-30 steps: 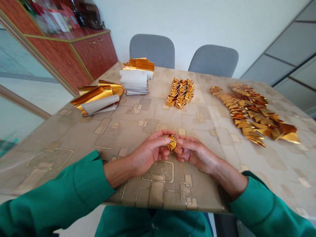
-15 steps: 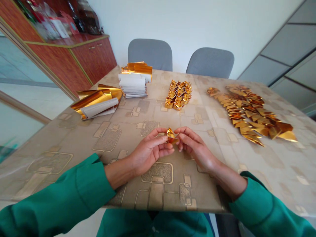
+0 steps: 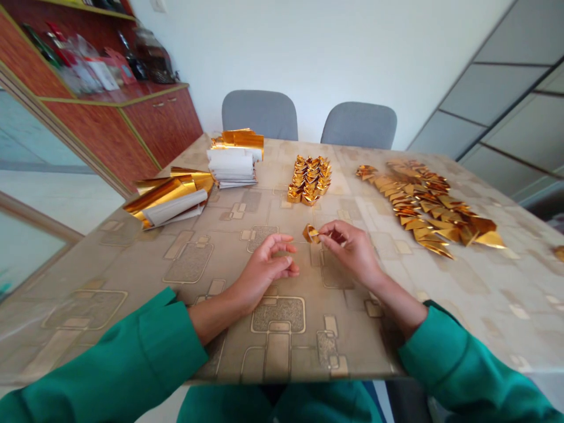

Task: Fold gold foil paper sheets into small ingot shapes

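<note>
closest to me are the two green sleeves [image 3: 145, 341], of plain cloth, reaching over a tablecloth [image 3: 187, 261] with a smooth look and a pattern of rounded rectangles.

the left hand [image 3: 271, 267] has its fingers loosely curled and holds nothing. half a second ago both hands were on the small gold piece [image 3: 311, 234]; now the left hand has let it go, and only the right hand [image 3: 355, 249] pinches it, between thumb and fingers, at its right end. from this i judge that the shaping with two hands is paused or finished for this piece. the piece is in front of the hands; whether it touches the cloth, i cannot tell. it is shiny, creased and hollow-looking.

farther to the left lie curved gold sheets [image 3: 176, 200] with pale backs, and beside them a layered paper stack [image 3: 233, 167], white-grey with gold on top. beyond the held piece stand neat rows of crinkled gold pieces [image 3: 309, 179]. on the right, flatter, pointed gold folds [image 3: 434, 208] overlap like scales. behind the table are two grey chairs [image 3: 259, 114] with rounded backs.
</note>
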{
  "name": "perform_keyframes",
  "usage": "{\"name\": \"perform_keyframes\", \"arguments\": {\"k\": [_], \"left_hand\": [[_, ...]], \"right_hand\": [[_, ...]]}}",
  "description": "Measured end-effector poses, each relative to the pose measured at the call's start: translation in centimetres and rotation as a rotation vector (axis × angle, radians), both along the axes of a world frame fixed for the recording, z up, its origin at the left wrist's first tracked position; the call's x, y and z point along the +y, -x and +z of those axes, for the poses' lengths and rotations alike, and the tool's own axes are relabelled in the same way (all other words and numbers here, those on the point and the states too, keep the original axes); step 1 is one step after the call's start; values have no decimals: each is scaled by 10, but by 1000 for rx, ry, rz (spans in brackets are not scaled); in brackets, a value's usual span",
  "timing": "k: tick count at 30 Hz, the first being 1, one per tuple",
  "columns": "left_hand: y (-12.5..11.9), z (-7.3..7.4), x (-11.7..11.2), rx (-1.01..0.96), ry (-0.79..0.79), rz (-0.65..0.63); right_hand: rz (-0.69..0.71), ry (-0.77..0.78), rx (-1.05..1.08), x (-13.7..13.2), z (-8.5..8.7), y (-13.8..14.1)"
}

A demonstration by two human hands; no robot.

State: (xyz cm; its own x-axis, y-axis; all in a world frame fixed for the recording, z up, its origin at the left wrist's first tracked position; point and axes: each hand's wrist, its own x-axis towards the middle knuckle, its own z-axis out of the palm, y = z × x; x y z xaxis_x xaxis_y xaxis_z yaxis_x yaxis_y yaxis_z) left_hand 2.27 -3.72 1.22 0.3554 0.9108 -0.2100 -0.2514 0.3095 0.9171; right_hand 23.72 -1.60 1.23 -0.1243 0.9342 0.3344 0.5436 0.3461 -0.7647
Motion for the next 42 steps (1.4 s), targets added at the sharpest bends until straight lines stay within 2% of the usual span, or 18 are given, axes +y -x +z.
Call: {"name": "perform_keyframes", "arguments": {"k": [4,7,11,16,23,27,31,33,35,37,38,39,40,42], "left_hand": [[0,-3,3,37,-52,-9],[0,-7,4,47,-85,-19],[0,-9,4,49,-102,-32],[0,-7,4,93,-103,-39],[-1,-7,4,102,-88,-45],[0,-7,5,110,-93,-45],[2,-11,6,135,-110,-70],[3,-15,11,172,-149,-80],[7,-17,23,241,-236,-45],[17,-16,40,415,-387,16],[25,-13,50,567,-508,67],[35,-9,60,749,-648,127],[46,-4,70,816,-702,159],[71,9,85,1126,-891,205]], "right_hand": [[-94,-138,-343,45,2,-45],[-96,-169,-564,76,2,-67],[-45,-189,-622,105,4,-74],[89,-253,-682,128,4,-75],[84,-256,-698,147,-1,-72],[57,-272,-714,147,1,-69],[-3,-323,-690,134,7,-73],[-76,-295,-600,121,7,-77],[-213,-198,-479,105,3,-83],[-354,-36,-322,89,-4,-90],[-404,56,-215,81,-9,-93],[-410,91,-176,73,-13,-95],[-404,114,-143,66,-16,-97],[-383,171,-1,53,-20,-96]]}}
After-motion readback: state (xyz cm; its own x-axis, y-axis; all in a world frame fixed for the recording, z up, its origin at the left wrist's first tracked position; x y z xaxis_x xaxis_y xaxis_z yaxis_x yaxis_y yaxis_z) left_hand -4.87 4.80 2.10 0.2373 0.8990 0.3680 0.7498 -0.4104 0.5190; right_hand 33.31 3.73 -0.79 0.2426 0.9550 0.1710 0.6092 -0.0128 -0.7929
